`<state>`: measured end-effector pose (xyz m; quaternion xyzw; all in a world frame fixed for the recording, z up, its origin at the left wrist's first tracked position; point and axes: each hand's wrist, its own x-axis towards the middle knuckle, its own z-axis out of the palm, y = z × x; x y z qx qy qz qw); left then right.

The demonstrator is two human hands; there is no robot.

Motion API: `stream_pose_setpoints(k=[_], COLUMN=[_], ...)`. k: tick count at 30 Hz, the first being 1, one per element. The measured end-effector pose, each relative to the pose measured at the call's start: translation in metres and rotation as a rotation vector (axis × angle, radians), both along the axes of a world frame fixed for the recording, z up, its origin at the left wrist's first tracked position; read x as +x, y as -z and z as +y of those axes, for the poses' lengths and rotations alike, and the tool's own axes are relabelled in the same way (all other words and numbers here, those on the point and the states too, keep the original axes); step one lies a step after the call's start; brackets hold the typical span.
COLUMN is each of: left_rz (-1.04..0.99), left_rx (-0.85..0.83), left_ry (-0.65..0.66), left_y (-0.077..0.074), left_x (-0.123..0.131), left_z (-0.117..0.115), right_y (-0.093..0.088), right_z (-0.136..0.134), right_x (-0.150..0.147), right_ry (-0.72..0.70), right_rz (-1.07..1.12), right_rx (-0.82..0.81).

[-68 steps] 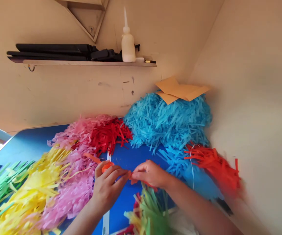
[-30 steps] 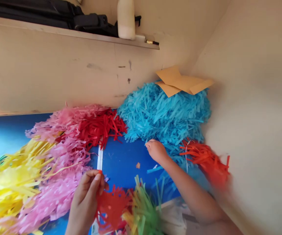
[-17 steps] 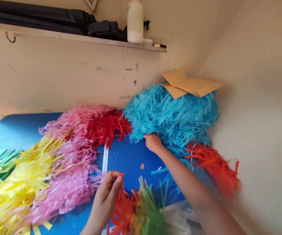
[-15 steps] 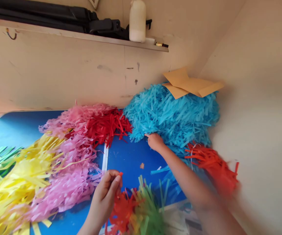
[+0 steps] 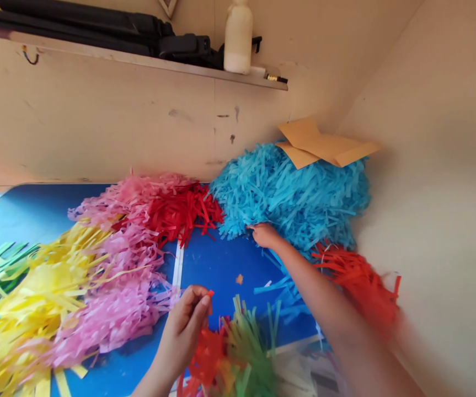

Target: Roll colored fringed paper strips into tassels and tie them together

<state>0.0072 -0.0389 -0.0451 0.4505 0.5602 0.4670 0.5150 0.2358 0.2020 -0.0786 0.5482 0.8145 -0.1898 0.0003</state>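
My left hand [image 5: 186, 320] is closed, thumb and index finger pinching a small orange-red paper strip [image 5: 210, 294] whose end peeks above the thumb. Below it lies a bunch of orange-red paper strips [image 5: 207, 358] beside green paper strips [image 5: 248, 336]. Reaching forward, my right hand [image 5: 265, 236] is at the lower front edge of a large heap of light blue paper strips [image 5: 291, 193]. Its index finger points left against the blue strips and the other fingers are curled; anything between them is too small to make out.
Pink [image 5: 113, 314], yellow [image 5: 43, 298] and dark red paper strips [image 5: 180, 215] cover the left of the blue table [image 5: 217, 270]. Red strips [image 5: 362, 281] lie by the right wall. Brown paper [image 5: 324, 144] tops the blue heap. A shelf [image 5: 138, 63] carries a white bottle [image 5: 238, 41].
Both hands have stayed nearly in place, the left still pinching the orange-red strip and the right still at the blue heap's edge. The view has shifted slightly.
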Motion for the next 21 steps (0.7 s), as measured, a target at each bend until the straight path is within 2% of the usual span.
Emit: stream_pose_setpoints(k=[5, 11, 18, 21], left_rz=[0.03, 0.114, 0.191, 0.237], left_rx=[-0.015, 0.017, 0.055, 0.063], left_ry=[0.022, 0.031, 0.0, 0.005], left_y=[0.001, 0.005, 0.017, 0.02], left_x=[0.0, -0.005, -0.002, 0.0], left_z=[0.0, 0.002, 0.012, 0.015], right_y=[0.001, -0.015, -0.013, -0.024], right_z=[-0.003, -0.013, -0.036, -0.052], right_x=[0.0, 0.014, 0.018, 0.02], right_ry=[0.007, -0.051, -0.042, 0.002], right_rz=[0.028, 0.053, 0.046, 0.103], right_rx=[-0.005, -0.036, -0.003, 0.042])
